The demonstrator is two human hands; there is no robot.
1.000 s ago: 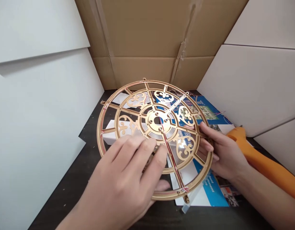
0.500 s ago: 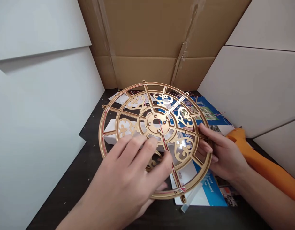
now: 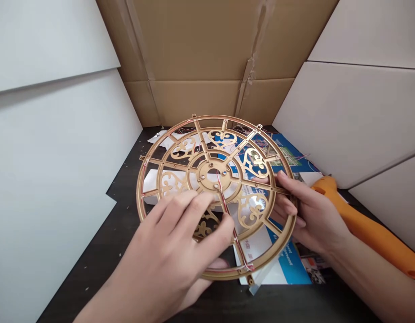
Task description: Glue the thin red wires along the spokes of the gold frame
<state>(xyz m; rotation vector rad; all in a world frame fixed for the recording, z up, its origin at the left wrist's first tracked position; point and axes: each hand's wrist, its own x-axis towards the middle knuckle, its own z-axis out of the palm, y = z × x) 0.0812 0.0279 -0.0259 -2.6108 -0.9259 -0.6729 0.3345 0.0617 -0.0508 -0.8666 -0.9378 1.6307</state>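
Observation:
A round gold-coloured openwork frame (image 3: pixel 214 181) with spokes, scrollwork and a central ring of holes is held tilted in front of me. Thin red and white wires run along its rim and down the spoke nearest me. My left hand (image 3: pixel 180 237) lies over the near left part, its bent fingers close to the wired spoke and part of the hand beneath the rim. On the right edge, my right hand (image 3: pixel 308 208) grips the frame, thumb on top and fingers underneath. The left fingertips are partly hidden.
An orange hot glue gun (image 3: pixel 362 229) lies beside my right forearm. Below the frame are blue and white printed sheets (image 3: pixel 297 269), white paper pieces and a translucent strip (image 3: pixel 258 282) on the dark table (image 3: pixel 103 251). White panels and a cardboard wall (image 3: pixel 194 40) enclose the space.
The whole view has shifted slightly, with everything a little farther left. My left hand's fingers have moved slightly against the frame; the right hand keeps its grip.

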